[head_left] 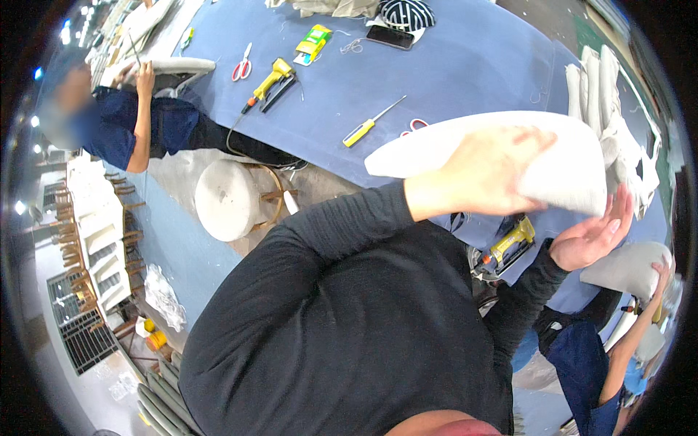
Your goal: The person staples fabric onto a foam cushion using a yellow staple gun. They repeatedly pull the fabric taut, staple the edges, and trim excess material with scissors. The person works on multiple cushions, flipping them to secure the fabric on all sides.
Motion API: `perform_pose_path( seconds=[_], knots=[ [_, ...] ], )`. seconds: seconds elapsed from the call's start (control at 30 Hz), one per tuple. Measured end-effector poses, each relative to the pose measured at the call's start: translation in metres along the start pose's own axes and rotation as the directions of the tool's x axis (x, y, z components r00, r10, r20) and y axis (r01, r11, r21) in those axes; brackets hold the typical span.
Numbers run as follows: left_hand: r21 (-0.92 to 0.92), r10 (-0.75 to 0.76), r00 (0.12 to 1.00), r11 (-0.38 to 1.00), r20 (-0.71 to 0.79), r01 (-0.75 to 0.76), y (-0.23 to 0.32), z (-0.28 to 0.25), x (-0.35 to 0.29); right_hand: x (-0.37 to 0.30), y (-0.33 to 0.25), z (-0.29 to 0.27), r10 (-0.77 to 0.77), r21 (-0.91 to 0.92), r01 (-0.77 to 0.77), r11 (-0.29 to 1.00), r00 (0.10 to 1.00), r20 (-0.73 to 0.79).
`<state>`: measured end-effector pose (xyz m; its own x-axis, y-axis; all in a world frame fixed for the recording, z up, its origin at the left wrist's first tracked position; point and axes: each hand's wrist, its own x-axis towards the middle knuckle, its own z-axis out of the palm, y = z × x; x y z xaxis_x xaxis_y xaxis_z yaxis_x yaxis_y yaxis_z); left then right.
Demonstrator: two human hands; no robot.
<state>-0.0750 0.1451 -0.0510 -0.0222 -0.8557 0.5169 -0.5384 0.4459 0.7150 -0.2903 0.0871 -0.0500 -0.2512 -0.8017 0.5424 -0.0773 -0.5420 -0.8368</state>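
Observation:
A white fabric-covered padded piece [574,156], curved and tapering at its left end, is in front of me over the blue table. My left hand [502,171] lies across its face, fingers stretched over the fabric and the thumb nearer the lower edge. At its lower right corner is my right hand [592,236], palm turned up and fingers apart. Its fingertips meet or nearly meet the edge; I cannot tell which. Just below the piece, a yellow staple gun [515,236] rests between my arms. Red-handled scissors [416,126] are partly hidden behind the piece.
On the blue table [465,65] are a screwdriver [374,122], another yellow staple gun [275,80], scissors [243,69] and a phone [390,37]. Grey-white fabric pieces [607,109] hang at the right. Co-workers [174,120] stand left and right. A round stool [227,200] stands left.

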Motion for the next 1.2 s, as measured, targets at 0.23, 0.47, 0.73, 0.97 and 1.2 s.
perform_pose_path(
  seconds=[0.23, 0.47, 0.73, 0.97, 1.2],
  knots=[
    [-0.08, -0.333, 0.93, 0.934, 0.157, 0.348, -0.167, -0.062, -0.031, 0.024, 0.059, -0.026, 0.047, 0.134, -0.098, 0.986, 0.939, 0.341],
    [0.126, -0.787, 0.536, 0.591, 0.305, 0.797, -0.315, -0.087, -0.168, 0.031, 0.065, -0.078, -0.075, -0.029, 0.1, 0.995, 0.883, 0.464],
    [-0.304, -0.014, 0.986, 0.951, 0.169, 0.065, -0.088, -0.082, -0.055, 0.059, 0.051, 0.072, -0.125, -0.192, 0.262, 0.946, 0.839, 0.529],
    [-0.027, -0.154, 0.972, 0.988, -0.179, 0.152, -0.107, -0.079, -0.007, 0.064, 0.134, 0.039, 0.386, -0.165, -0.355, 0.92, 0.89, 0.243],
    [-0.068, -0.345, 0.889, 0.938, -0.301, 0.341, -0.118, -0.084, -0.059, -0.086, 0.297, -0.091, 0.76, -0.786, -0.467, 0.405, 0.65, 0.006]
  ],
)
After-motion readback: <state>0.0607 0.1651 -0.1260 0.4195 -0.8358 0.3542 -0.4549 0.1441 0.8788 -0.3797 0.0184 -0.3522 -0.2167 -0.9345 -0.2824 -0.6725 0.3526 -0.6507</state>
